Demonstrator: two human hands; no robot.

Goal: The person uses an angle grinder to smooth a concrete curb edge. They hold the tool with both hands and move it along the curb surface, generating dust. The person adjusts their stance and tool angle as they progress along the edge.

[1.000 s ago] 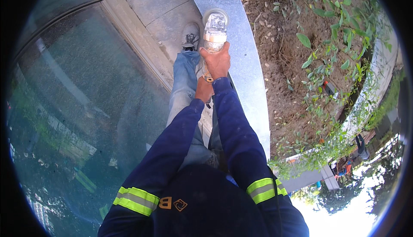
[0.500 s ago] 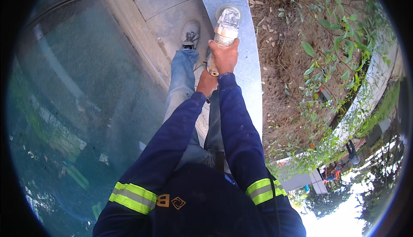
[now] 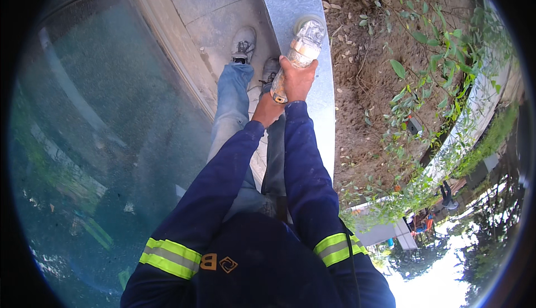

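Observation:
An angle grinder [image 3: 306, 41], dusty and pale, is in my two hands. Its round disc [image 3: 300, 21] rests against the top of a pale stone ledge [image 3: 322, 123] that runs up through the middle of the view. My right hand [image 3: 298, 78] wraps round the grinder's body just behind the head. My left hand [image 3: 267, 108] is closed on the rear part, lower and to the left; its fingers are partly hidden. My sneakers [image 3: 244, 44] are on the paving to the left of the ledge.
A large glass pane [image 3: 100, 118] with a metal frame [image 3: 167, 40] fills the left side. Right of the ledge lie soil [image 3: 363, 68] and leafy branches [image 3: 441, 51], bordered by a curved white edge [image 3: 466, 118]. Small, indistinct dark legs, apparently another person's [image 3: 446, 196], show at the far right.
The grinder and both my hands have shifted to the right along with the view. Since half a second ago, its head has come slightly down and rightward on the ledge, toward the soil side.

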